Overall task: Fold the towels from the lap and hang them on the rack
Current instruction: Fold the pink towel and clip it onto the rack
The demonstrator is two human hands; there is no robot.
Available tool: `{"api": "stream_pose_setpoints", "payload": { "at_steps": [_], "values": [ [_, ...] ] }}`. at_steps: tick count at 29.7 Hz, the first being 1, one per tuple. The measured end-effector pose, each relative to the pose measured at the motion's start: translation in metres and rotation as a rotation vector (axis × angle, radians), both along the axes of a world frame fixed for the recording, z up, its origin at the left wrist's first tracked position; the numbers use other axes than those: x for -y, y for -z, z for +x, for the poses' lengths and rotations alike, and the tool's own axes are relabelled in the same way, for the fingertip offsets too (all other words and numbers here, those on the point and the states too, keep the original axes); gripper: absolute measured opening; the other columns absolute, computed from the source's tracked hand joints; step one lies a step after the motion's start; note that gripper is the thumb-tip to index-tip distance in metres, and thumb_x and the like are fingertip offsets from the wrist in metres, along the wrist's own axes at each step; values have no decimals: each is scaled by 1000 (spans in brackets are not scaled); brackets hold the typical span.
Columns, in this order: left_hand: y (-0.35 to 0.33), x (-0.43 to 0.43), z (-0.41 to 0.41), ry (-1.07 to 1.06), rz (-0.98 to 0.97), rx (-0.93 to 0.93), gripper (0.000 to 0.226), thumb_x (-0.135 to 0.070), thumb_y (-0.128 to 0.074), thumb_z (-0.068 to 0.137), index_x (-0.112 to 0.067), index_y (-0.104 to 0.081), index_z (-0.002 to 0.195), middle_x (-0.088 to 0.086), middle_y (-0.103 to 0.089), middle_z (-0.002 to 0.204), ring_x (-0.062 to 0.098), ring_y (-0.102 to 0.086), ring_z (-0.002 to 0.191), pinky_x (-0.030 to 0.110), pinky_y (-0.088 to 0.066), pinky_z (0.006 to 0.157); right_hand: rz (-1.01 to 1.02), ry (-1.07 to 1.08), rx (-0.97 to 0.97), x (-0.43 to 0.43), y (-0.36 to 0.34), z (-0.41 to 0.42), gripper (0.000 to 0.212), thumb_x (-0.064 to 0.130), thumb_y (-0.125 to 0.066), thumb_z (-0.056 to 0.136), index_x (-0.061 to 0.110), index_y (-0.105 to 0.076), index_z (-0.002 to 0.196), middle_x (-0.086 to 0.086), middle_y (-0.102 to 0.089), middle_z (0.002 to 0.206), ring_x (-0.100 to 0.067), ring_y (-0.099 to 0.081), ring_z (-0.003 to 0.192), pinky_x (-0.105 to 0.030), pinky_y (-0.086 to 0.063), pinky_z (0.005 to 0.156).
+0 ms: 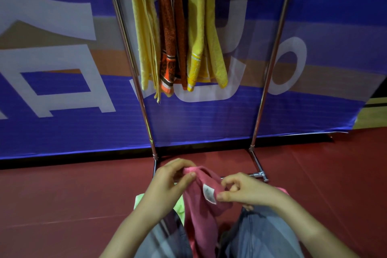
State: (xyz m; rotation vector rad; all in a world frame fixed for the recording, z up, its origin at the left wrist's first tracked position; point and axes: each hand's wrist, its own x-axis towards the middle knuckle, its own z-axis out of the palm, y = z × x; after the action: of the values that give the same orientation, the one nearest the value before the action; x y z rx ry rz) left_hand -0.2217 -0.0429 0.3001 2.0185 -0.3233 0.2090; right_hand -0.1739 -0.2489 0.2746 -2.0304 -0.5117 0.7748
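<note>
My left hand (167,176) pinches the top corner of the pink towel (201,213) between thumb and fingertips. My right hand (240,190) is curled onto the same edge a little further along, thumb and forefinger nipping the cloth just beside a white label (209,194). Both hands are closed on fabric, neither is free.

I judge this towel soft, light and limp. It sags from the two pinch points and bunches down between my knees onto the lap, so it will not keep any shape unaided. A light grip should do, as terry is not slippery. I would hold it at the two corners of one edge and pull that edge taut. The labelled hem is a useful guide to a corner.

The towel is a dull rose pink with a fine nap, and nothing on it but the small label. A pale green towel (139,200) peeks out under my left wrist.

Beyond, the rack (270,69) stands on the red floor. A pale yellow towel (144,33), a rust-brown towel (173,27) and a bright yellow towel (201,27) hang folded at its left end, each touching the next, with bare rail to their right.
</note>
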Motion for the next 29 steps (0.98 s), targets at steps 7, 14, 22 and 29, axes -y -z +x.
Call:
{"api": "stream_pose_setpoints", "payload": {
  "at_steps": [7, 14, 22, 29],
  "values": [
    [-2, -15, 2, -41, 60, -6, 6, -26, -54, 76, -32, -57, 75, -23, -60, 74, -4, -52, 61, 14, -44, 57, -103, 36, 63, 20, 14, 2, 18, 29, -64, 81, 27, -49, 71, 10, -43, 30, -4, -32, 26, -20, -25, 36],
    [-5, -31, 1, -175, 306, 95, 43, -52, -37, 71, -20, -61, 86, -17, -58, 79, 3, -53, 79, 14, -41, 70, -312, 91, 1176, 37, -7, 7, 29, 56, -44, 75, 27, -47, 79, 7, -52, 41, -15, -51, 49, -23, -27, 41],
    [-42, -42, 8, -310, 300, 204, 27, -30, -45, 80, -10, -60, 90, -16, -54, 76, 8, -52, 69, 11, -38, 65, -88, 45, 989, 20, -73, 26, 27, 53, -47, 75, 26, -52, 75, 11, -36, 40, -8, -40, 49, -17, -29, 48],
    [-60, -48, 16, -261, 479, 224, 30, -31, -41, 81, -12, -60, 94, -7, -53, 83, 7, -47, 70, 14, -36, 66, -316, -415, 925, 6, -79, 26, 19, 40, -53, 85, 26, -59, 73, 23, -54, 61, -4, -47, 58, -16, -22, 45]
  ]
}}
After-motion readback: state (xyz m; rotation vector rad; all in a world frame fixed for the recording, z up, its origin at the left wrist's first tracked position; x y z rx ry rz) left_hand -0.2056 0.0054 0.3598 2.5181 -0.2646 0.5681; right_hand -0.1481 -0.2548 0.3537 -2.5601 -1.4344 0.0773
